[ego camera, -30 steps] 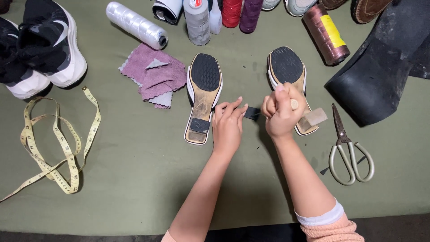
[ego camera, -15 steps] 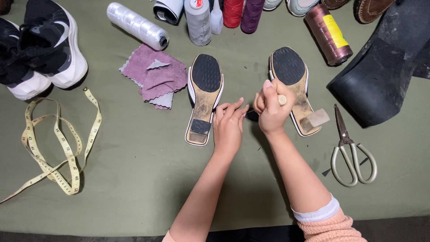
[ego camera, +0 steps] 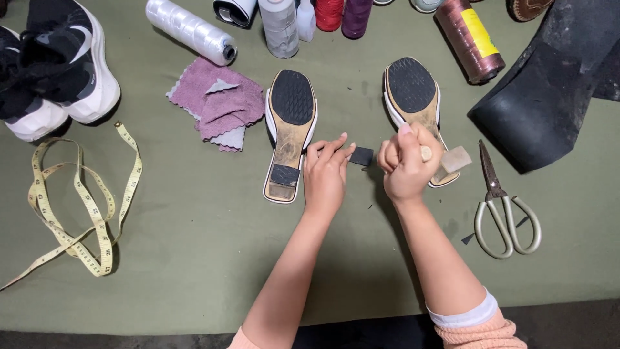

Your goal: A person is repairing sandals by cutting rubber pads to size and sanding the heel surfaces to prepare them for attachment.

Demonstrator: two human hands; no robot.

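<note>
Two sandals lie sole-up on the green mat, the left sandal point(ego camera: 289, 132) and the right sandal point(ego camera: 413, 103). Between them sits a small black rubber piece point(ego camera: 362, 156). My left hand point(ego camera: 325, 174) rests flat with its fingertips on that piece's left edge. My right hand point(ego camera: 405, 165) is closed in a fist around a wooden-handled tool point(ego camera: 427, 154) held over the piece; the tool's tip is hidden. A pale block point(ego camera: 456, 159) lies at the heel of the right sandal, just right of my fist.
Scissors point(ego camera: 500, 207) lie to the right. A black rubber sheet point(ego camera: 549, 84) fills the upper right. Thread spools point(ego camera: 469, 39) and bottles line the far edge. A purple cloth point(ego camera: 216, 103), a yellow tape measure point(ego camera: 84, 207) and sneakers point(ego camera: 51, 64) are on the left.
My right fist has moved slightly down and toward the black piece. My left hand has stayed put on the piece, fingers spread a little more.
</note>
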